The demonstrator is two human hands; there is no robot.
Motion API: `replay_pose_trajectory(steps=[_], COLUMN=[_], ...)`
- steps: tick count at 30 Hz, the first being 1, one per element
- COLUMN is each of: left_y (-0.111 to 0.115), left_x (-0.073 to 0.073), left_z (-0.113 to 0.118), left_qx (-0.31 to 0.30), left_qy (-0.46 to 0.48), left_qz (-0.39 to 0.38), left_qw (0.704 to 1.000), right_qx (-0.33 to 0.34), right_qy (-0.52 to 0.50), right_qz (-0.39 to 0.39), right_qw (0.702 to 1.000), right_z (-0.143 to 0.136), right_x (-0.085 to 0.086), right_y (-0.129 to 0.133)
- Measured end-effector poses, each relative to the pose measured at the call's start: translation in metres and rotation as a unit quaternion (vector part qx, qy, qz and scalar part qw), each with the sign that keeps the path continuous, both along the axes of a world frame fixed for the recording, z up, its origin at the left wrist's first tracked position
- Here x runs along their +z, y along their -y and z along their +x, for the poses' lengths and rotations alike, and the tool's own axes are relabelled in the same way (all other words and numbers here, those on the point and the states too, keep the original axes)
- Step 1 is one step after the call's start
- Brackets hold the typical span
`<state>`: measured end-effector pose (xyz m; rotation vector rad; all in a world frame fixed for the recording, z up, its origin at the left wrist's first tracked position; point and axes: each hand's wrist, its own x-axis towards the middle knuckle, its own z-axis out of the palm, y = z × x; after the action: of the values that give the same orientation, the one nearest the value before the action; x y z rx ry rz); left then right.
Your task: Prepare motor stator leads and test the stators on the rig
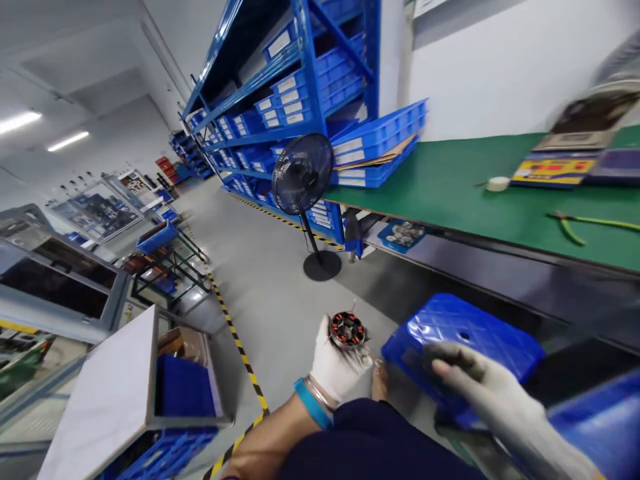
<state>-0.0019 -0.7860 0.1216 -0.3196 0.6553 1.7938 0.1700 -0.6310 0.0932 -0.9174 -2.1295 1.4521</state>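
Note:
My left hand, in a white glove with a blue band at the wrist, is closed around a round motor stator with copper windings and thin loose wires. To the right, my right hand, in a greyish glove with a bare thumb tip, reaches over a blue plastic-covered stool. Its fingers are curled and blurred by motion, so what they hold, if anything, cannot be made out.
A green workbench at the right carries blue bins, green-handled pliers and a tape roll. A black fan stands ahead. A white-topped cabinet is at the left, beside yellow-black floor tape.

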Motion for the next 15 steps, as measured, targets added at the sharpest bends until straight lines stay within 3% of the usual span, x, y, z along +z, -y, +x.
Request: replay_pose_trajectory(steps=[2,4,10,12,15], left_y=[-0.032,-0.064,-0.150,-0.177,-0.220], left_x=[0.001,0.006,0.022,0.021,0.013], left_z=[-0.023,-0.045,-0.100,-0.116,-0.141], left_qx=[0.012,0.025,0.067,0.075,0.071], left_qy=[-0.004,-0.010,-0.025,-0.039,-0.065], left_qz=[-0.015,-0.038,-0.073,-0.066,-0.064], left_qw=[1.000,0.999,0.995,0.994,0.993], right_qx=[0.054,0.102,0.189,0.187,0.127], right_qy=[0.015,0.032,0.054,0.051,0.056], right_qz=[-0.030,-0.005,0.058,0.067,0.095], right_qw=[0.998,0.994,0.979,0.979,0.986], right_z=[-0.027,-0.059,-0.142,-0.161,-0.189], right_x=[-0.012,-0.009,0.031,0.036,0.029], right_y=[-0.016,-0.041,-0.125,-0.142,-0.162])
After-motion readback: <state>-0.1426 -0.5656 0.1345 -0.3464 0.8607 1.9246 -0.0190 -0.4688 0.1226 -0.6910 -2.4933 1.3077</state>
